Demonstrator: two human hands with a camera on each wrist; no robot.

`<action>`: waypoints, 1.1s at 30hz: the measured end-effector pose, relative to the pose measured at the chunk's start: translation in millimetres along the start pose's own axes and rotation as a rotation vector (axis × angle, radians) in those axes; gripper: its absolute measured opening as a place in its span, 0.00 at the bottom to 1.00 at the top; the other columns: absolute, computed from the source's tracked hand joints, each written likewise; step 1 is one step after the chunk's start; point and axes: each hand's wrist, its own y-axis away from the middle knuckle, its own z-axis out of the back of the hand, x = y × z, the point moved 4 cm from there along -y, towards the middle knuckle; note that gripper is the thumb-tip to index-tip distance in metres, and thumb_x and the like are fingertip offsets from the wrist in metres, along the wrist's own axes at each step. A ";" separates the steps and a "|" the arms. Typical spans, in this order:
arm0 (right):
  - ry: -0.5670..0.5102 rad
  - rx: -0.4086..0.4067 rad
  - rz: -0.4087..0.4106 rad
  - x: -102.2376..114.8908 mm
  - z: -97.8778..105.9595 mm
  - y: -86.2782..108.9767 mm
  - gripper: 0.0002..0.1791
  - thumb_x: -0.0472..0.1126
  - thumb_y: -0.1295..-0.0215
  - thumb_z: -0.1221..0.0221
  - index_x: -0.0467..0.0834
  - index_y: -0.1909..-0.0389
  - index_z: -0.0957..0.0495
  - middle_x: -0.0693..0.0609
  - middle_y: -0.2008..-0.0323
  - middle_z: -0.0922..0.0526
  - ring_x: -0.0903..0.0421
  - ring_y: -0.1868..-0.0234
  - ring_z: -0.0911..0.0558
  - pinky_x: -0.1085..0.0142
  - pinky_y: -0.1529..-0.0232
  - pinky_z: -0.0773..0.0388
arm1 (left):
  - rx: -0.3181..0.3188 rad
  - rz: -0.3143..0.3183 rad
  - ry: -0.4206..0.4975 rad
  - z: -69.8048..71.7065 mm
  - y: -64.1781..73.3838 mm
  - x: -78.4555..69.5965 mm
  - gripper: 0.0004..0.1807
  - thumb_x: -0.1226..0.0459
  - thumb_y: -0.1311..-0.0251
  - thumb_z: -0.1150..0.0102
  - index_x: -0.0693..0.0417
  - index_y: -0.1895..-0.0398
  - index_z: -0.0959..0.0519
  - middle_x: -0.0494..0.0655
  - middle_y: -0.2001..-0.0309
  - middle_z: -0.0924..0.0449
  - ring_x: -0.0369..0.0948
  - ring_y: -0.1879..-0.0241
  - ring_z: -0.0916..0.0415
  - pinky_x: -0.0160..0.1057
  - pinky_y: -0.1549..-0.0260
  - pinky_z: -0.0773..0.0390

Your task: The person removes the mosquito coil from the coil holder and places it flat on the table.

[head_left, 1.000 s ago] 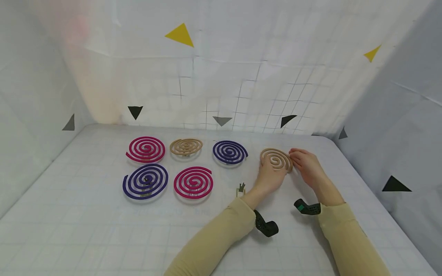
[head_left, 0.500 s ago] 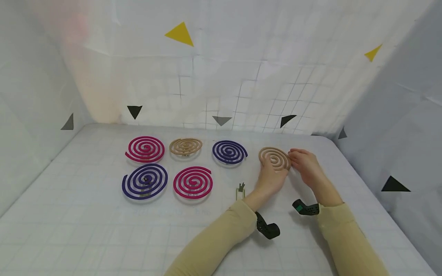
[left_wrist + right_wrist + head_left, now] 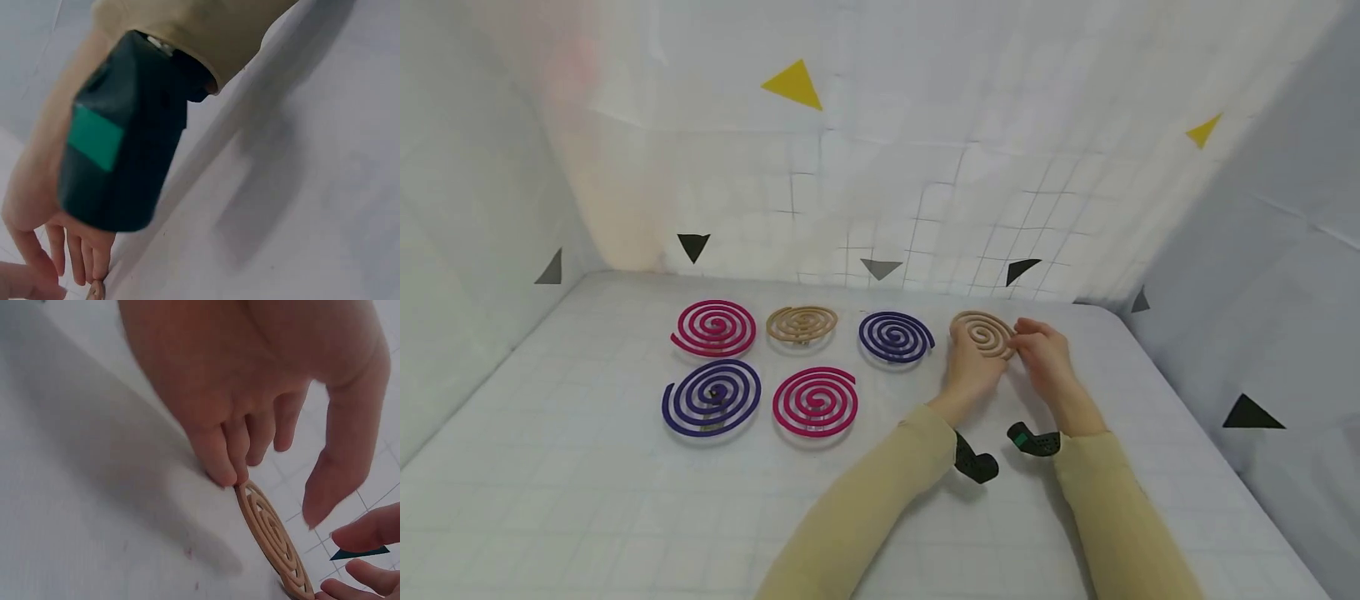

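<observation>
In the head view a tan mosquito coil (image 3: 988, 335) lies between my two hands. My left hand (image 3: 973, 367) is over its near left side, fingers along the rim. My right hand (image 3: 1047, 358) reaches its right rim with the fingertips. The right wrist view shows the coil (image 3: 270, 532) nearly edge-on, the right hand's fingers (image 3: 214, 459) hanging to its rim and the right thumb apart from it. There the left fingertips (image 3: 337, 590) meet the opposite end. Only a sliver of coil (image 3: 95, 291) shows in the left wrist view.
Left of the hands, several mosquito coils sit raised on small stands: a purple one (image 3: 896, 337), a tan one (image 3: 802, 323), magenta ones (image 3: 717, 328) (image 3: 816, 402) and another purple one (image 3: 711, 397). White sheeting with triangle markers surrounds the white table (image 3: 662, 517).
Both hands and the tan coil have shifted left and slightly away from me. A small green-and-metal piece near the left wrist is now hidden behind the left arm.
</observation>
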 end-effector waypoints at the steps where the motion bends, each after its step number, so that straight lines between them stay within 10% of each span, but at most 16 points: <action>1: -0.013 -0.013 -0.008 0.3 -1.0 -1.6 0.39 0.22 0.37 0.52 0.32 0.23 0.50 0.36 0.23 0.48 0.49 0.23 0.44 0.64 0.25 0.42 | -0.009 -0.001 -0.006 -0.5 -2.0 -0.1 0.46 0.66 0.50 0.27 0.58 0.30 0.44 0.59 0.36 0.30 0.50 0.37 0.27 0.42 0.38 0.26; 33: -0.127 0.010 -0.024 -4.8 -11.9 -18.5 0.47 0.18 0.45 0.60 0.38 0.21 0.55 0.45 0.20 0.54 0.56 0.21 0.50 0.68 0.24 0.49 | 0.004 0.113 -0.040 -2.2 -35.6 1.0 0.50 0.62 0.49 0.26 0.53 0.25 0.44 0.55 0.23 0.46 0.49 0.27 0.40 0.43 0.30 0.36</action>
